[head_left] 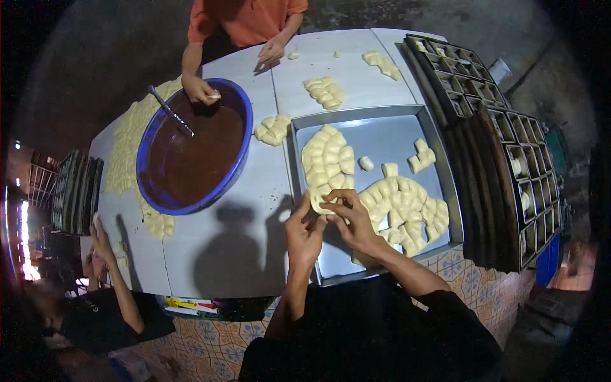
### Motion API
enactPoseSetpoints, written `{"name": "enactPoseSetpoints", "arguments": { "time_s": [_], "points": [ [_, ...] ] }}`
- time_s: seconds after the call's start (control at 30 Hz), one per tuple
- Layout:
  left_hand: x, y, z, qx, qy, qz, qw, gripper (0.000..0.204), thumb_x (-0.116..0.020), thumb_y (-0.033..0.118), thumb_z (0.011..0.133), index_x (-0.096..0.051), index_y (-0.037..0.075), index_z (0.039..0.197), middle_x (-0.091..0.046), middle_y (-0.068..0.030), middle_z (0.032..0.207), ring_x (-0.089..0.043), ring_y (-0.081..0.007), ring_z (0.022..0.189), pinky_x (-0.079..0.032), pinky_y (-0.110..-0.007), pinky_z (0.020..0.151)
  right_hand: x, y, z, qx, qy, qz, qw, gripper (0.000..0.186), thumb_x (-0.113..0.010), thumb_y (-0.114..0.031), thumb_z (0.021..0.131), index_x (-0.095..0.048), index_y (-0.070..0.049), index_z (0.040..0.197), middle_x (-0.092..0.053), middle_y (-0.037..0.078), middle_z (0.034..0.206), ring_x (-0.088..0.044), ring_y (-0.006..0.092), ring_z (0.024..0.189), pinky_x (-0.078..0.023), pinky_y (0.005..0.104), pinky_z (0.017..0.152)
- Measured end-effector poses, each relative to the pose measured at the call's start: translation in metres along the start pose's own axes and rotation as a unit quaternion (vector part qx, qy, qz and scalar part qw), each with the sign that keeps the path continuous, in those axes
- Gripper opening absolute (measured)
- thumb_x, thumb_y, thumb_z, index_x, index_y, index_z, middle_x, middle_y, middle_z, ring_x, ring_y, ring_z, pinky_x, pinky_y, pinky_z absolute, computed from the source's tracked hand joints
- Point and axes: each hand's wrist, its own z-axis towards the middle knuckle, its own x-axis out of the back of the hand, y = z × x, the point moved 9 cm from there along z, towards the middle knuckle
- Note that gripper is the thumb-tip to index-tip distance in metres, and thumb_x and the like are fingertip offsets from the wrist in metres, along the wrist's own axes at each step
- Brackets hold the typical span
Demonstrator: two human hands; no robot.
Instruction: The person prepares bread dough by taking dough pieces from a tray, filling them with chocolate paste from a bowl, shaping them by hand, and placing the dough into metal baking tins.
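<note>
My left hand and my right hand are closed on a pale, flattened piece of dough at the lower left of a metal tray. Just beyond my fingers lies a cluster of cut dough pieces. Right of my hands is a larger cluster, with small loose pieces farther back in the tray.
A blue tub of brown liquid has a metal utensil. Dough covers the table's left. Compartmented pans are stacked right, more pans far left. Two co-workers' hands work opposite and at lower left.
</note>
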Motion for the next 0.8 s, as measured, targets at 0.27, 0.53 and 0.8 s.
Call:
{"name": "enactPoseSetpoints", "arguments": {
  "time_s": [0.27,0.53,0.8],
  "points": [
    [-0.015,-0.014,-0.002,-0.021,-0.036,-0.045,0.998,0.018,-0.068,0.008,0.086,-0.063,-0.007,0.094,-0.059,-0.0062,0.095,-0.057,-0.0099,0.076,-0.049,-0.020,0.063,0.040,-0.002,-0.003,-0.023,0.102,0.188,0.977,0.014,-0.060,-0.005,0.087,-0.065,0.002,0.098,-0.061,0.013,0.103,-0.057,0.0184,0.097,-0.045,0.0286,0.080],
    [-0.035,-0.033,0.001,-0.048,-0.050,0.091,0.993,0.028,-0.064,-0.006,0.081,-0.051,-0.002,0.105,-0.059,-0.0068,0.095,-0.060,-0.0136,0.088,-0.055,-0.028,0.072,0.020,0.067,-0.023,-0.251,0.057,0.230,0.938,0.038,-0.059,-0.019,0.090,-0.055,0.000,0.123,-0.064,0.008,0.092,-0.056,0.0116,0.067,-0.046,0.0262,0.061],
    [-0.017,0.003,0.012,-0.179,0.041,-0.046,0.982,0.041,-0.061,-0.002,0.072,-0.049,0.000,0.111,-0.056,-0.0124,0.102,-0.056,-0.0264,0.104,-0.040,-0.044,0.102,0.066,0.140,-0.001,-0.320,0.012,0.084,0.944,0.034,-0.058,-0.001,0.084,-0.060,-0.001,0.119,-0.066,0.008,0.105,-0.060,0.0120,0.087,-0.049,0.0287,0.076]
  ]
}}
